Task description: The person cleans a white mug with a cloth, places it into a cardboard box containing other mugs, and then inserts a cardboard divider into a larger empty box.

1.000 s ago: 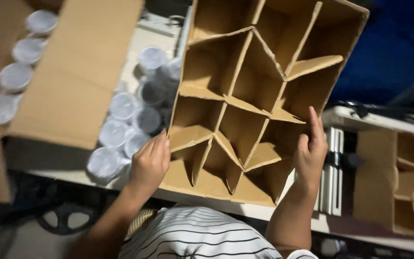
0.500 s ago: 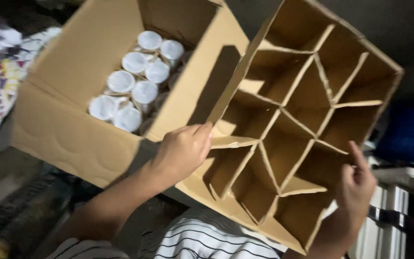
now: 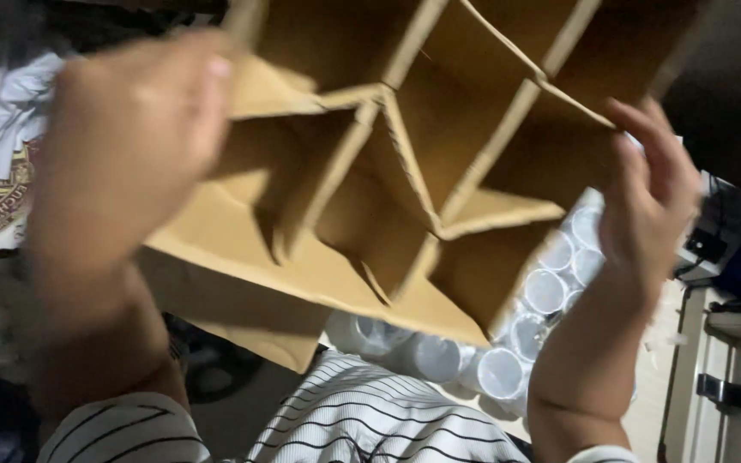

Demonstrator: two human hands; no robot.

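I log the largest item first: a brown cardboard divider grid (image 3: pixel 405 171) fills most of the head view, held up in the air and tilted, close to the camera, its cells open toward me. It rests on nothing; both hands carry it. The slats look intact, though one flap at the lower middle is bent.

The left hand (image 3: pixel 130 146) is blurred but closed over the grid's upper left edge, fingers wrapped on the outer slat. The right hand (image 3: pixel 645 197) clamps the right edge, fingers curled over the top of the slat and thumb below.

Beneath the grid, at lower right, I see a cluster of white round-lidded jars (image 3: pixel 508 343), standing close together, partly hidden by the cardboard. I cannot tell what carries them. A striped shirt (image 3: pixel 370 420) shows at the bottom edge, crumpled white cloth (image 3: pixel 2 120) at far left, and a metal frame (image 3: pixel 731 394) at far right.

Judgement on progress: the divider is free and in hand, not seated anywhere; the jars are not in its cells.
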